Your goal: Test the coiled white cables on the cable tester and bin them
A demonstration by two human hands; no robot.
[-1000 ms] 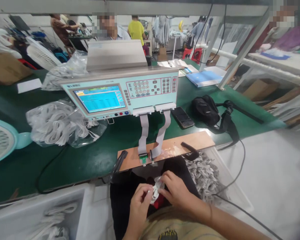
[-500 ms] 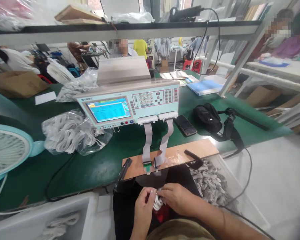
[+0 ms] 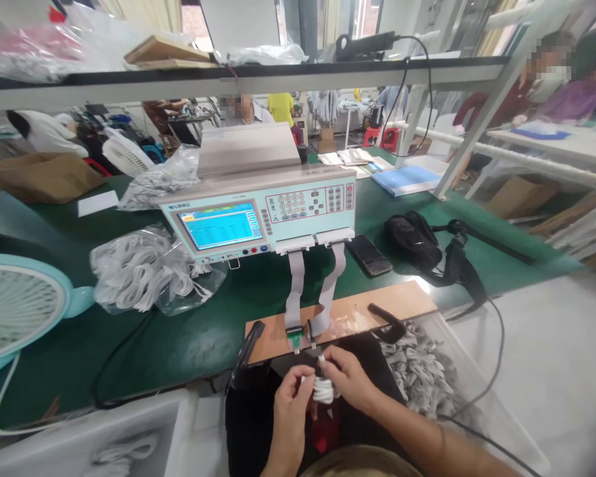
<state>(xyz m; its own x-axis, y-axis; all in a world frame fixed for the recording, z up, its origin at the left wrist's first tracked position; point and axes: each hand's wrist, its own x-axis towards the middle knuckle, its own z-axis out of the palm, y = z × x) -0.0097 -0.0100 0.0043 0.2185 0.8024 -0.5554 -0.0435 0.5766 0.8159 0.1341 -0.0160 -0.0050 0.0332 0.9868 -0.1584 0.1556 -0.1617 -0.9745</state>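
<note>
Most of the cable coil [image 3: 322, 391] is hidden under your fingers; its plug end is too small to make out. Your left hand [image 3: 289, 401] and right hand [image 3: 350, 383] both pinch it, coil between the fingertips. Just above the fingers hang two ribbon connectors [image 3: 295, 333] at the board [image 3: 402, 298] edge. Right of the fingers: bin of cables [image 3: 459, 358]. Tight space below the board.

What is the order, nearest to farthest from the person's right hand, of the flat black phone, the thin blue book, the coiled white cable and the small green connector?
1. coiled white cable: held in the right hand
2. small green connector: just ahead, slightly left
3. flat black phone: mid-table, ahead
4. thin blue book: far back, right
</note>
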